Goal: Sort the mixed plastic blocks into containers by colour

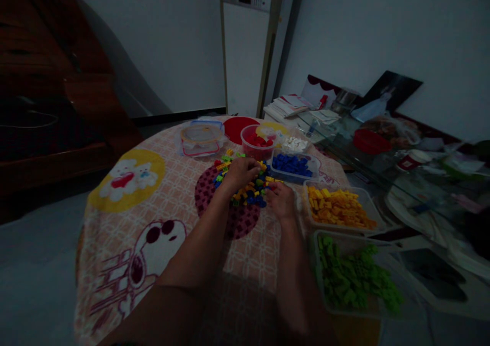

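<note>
A pile of mixed toy building bricks (pixel 250 199) in blue, yellow, green, orange and red lies on the round table. Over its top reaches my left hand (pixel 242 174), fingers bent together in a pinch beside a yellow brick; what they hold, if anything, is too small to make out. At the pile's right edge is my right hand (pixel 282 201), its fingertips drawn together near a few small bricks. Whatever sits between those fingertips is too dim to name. Both forearms cross the cloth from the near side.
Right of the pile stand tubs of blue bricks (pixel 293 165), yellow bricks (pixel 337 207) and green bricks (pixel 356 277). Behind it are a round tub of red bricks (pixel 258 141), white bricks (pixel 295 143) and stacked clear lids (pixel 201 138). A cluttered glass table (pixel 344 149) adjoins on the right.
</note>
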Demonstrator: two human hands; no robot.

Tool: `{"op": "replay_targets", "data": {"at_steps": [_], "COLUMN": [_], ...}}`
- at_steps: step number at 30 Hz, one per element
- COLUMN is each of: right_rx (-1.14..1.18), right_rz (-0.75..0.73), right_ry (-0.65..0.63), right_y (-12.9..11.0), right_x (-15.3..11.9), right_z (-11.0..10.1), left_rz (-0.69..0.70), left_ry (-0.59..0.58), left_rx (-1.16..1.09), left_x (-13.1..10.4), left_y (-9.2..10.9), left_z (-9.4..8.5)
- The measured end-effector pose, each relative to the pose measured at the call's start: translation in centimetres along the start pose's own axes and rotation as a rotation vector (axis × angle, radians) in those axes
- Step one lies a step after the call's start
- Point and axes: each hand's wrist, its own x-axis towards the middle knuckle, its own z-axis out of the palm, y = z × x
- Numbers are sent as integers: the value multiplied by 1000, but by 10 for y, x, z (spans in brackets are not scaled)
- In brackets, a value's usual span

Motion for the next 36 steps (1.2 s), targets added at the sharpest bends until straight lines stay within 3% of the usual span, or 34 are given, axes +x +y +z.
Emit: {"op": "replay_targets", "data": {"at_steps": [4,6,12,18,22,28,32,36], "right_rx": [-91,-203,-305,-133,68,281,313,320], "right_rz": [-25,-80,-99,-113,-19,179,185,190], "right_ry": [-208,-229,-57,112,209,239,254,262], "right_y": [-9,-14,-20,-8,0,-6,-10,-10], "right_x": [-7,-10,-12,-4,1,1,0,1], "right_z": [-8,-7,3,7,4,-2,-2,-1], "left_rz": [2,4,12,35,38,44,42,18], "left_ry": [-40,-54,-59,-93,-135,-225,-282,-249], "left_rx": [17,28,56,136,210,434,502,459], "left_x": [-1,-1,-1,1,0,-6,-9,-7], "left_y": [0,1,2,-1,0,11,18,17], "left_z": [0,1,1,4,13,26,28,30]}}
